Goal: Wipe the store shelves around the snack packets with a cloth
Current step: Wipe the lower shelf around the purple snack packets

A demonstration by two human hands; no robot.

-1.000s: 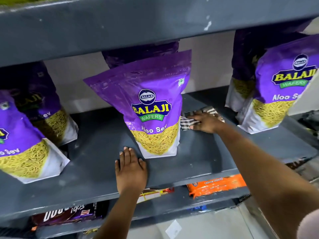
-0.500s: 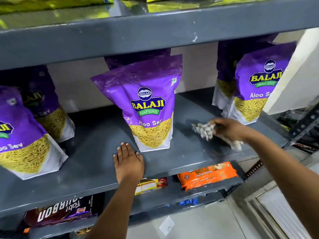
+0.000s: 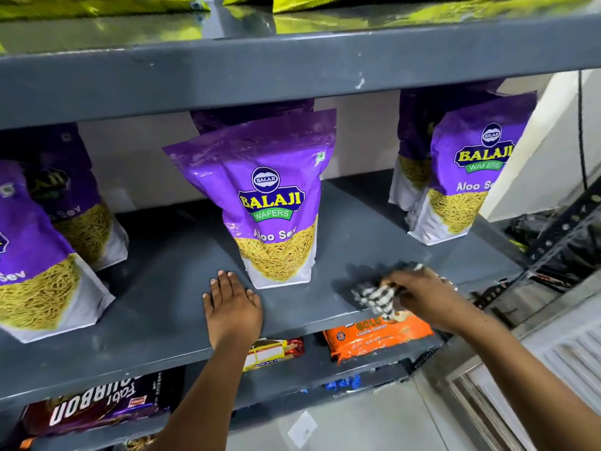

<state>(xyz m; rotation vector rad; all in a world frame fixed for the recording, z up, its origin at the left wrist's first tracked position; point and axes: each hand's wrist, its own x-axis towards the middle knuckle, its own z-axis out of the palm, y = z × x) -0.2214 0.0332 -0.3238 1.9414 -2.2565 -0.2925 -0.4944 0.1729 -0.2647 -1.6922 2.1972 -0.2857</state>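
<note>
A grey metal shelf [image 3: 169, 288] carries purple Balaji Aloo Sev snack packets. The middle packet [image 3: 270, 196] stands upright. Two more packets lean at the left [image 3: 35, 255] and two stand at the right [image 3: 468, 177]. My left hand [image 3: 232, 304] lies flat on the shelf, fingers apart, just left of the middle packet's base. My right hand [image 3: 422, 297] grips a black-and-white checked cloth [image 3: 377, 296] at the shelf's front edge, right of the middle packet. The cloth is blurred.
The shelf above [image 3: 292, 70] holds yellow-green packets [image 3: 97, 3]. Below lie an orange cashew cookie pack [image 3: 377, 340], a yellow-red pack [image 3: 276, 351] and a dark Bourbon biscuit pack [image 3: 94, 408]. A white wall [image 3: 546, 164] and a dark perforated upright [image 3: 559, 229] stand at the right.
My right hand has drawn the cloth from behind the middle packet forward to the shelf's front edge. My left hand has stayed flat in place.
</note>
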